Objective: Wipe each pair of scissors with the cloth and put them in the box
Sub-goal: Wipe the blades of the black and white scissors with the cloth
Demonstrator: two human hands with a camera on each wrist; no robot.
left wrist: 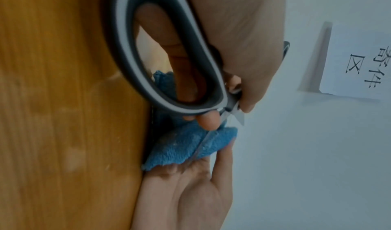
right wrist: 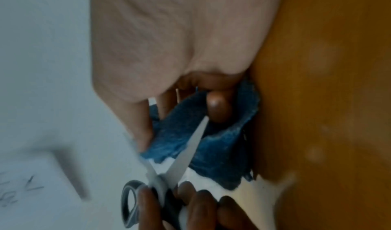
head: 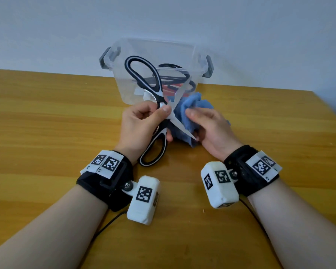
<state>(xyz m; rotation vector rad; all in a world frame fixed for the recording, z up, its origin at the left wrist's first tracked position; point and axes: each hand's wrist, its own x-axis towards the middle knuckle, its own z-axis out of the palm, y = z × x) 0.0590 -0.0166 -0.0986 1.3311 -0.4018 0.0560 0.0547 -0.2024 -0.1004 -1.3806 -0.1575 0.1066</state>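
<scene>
At frame centre my left hand (head: 142, 123) grips the open scissors (head: 157, 111) near the pivot; my right hand (head: 211, 129) holds the cloth (head: 190, 105), before the box (head: 155, 55). The bare tip could nick my right palm if I slip.

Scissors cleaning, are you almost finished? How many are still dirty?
Some look done: at least one pair already lies inside the clear box; its wall blurs how many. In hand: the left hand grips the open black-and-white scissors while the right hand holds the blue cloth against one blade. Left: finish wiping and box it. No other scissors show on the table.
</scene>
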